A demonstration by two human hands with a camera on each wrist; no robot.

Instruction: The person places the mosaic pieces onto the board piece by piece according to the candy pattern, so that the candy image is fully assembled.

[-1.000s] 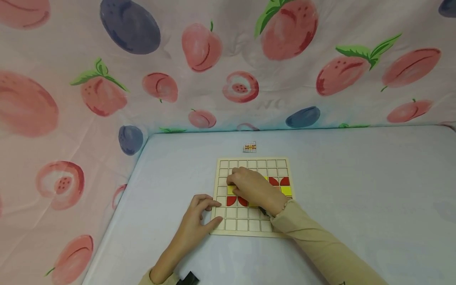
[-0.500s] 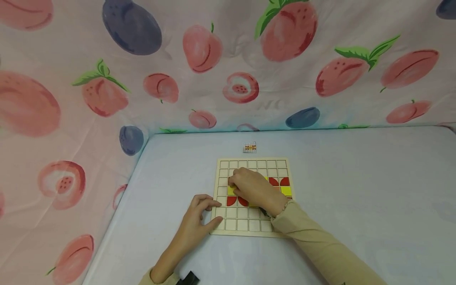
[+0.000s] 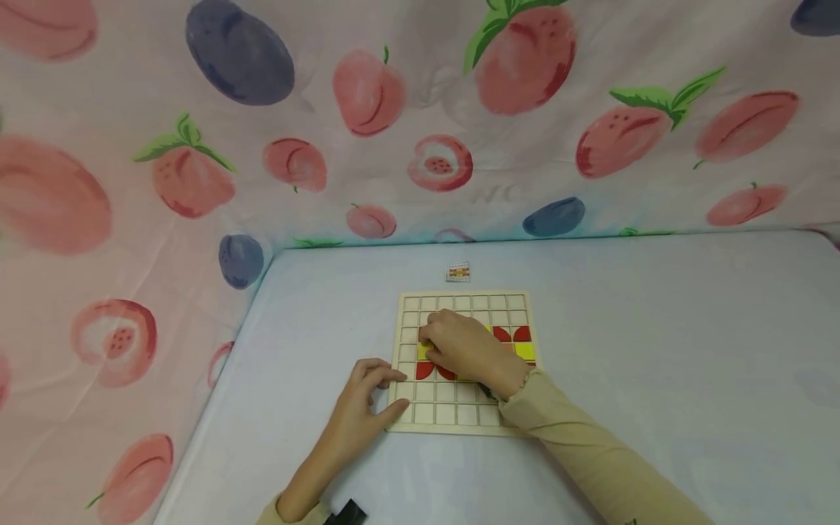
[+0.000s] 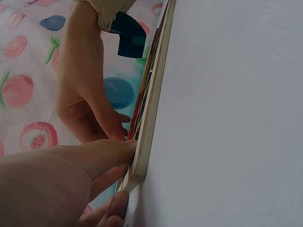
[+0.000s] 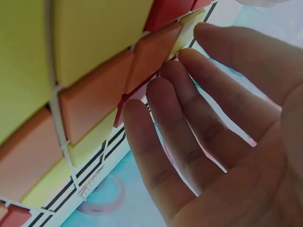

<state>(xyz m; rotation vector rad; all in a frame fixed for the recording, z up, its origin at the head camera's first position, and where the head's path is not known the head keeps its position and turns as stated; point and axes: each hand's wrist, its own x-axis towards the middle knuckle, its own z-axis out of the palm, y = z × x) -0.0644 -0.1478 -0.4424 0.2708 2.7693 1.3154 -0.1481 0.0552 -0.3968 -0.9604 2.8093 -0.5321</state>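
Observation:
A pale wooden grid board (image 3: 446, 414) lies on the white-covered table, with a band of red, yellow and orange tiles set into its squares. My left hand (image 3: 361, 401) rests at the board's left edge, thumb and a fingertip on the rim; the left wrist view shows the thumb (image 4: 128, 149) on top of it. My right hand (image 3: 469, 350) reaches over the tiles, its fingertips at a red tile (image 3: 424, 334) near the left end of the band. In the right wrist view its fingers are fairly straight beside a dark red tile (image 5: 137, 92). The hand hides the middle tiles.
Behind the board lies a small picture card (image 3: 458, 272) with a gridded pattern. Fruit-print cloth (image 3: 436, 164) hangs along the back and left of the white table surface (image 3: 656, 350). Dark devices sit at the wrists, one (image 3: 348, 514) by the left sleeve.
The right hand's fingertips have shifted slightly to the right, and more of the red tile shows at their left. My left hand stays at the board's edge.

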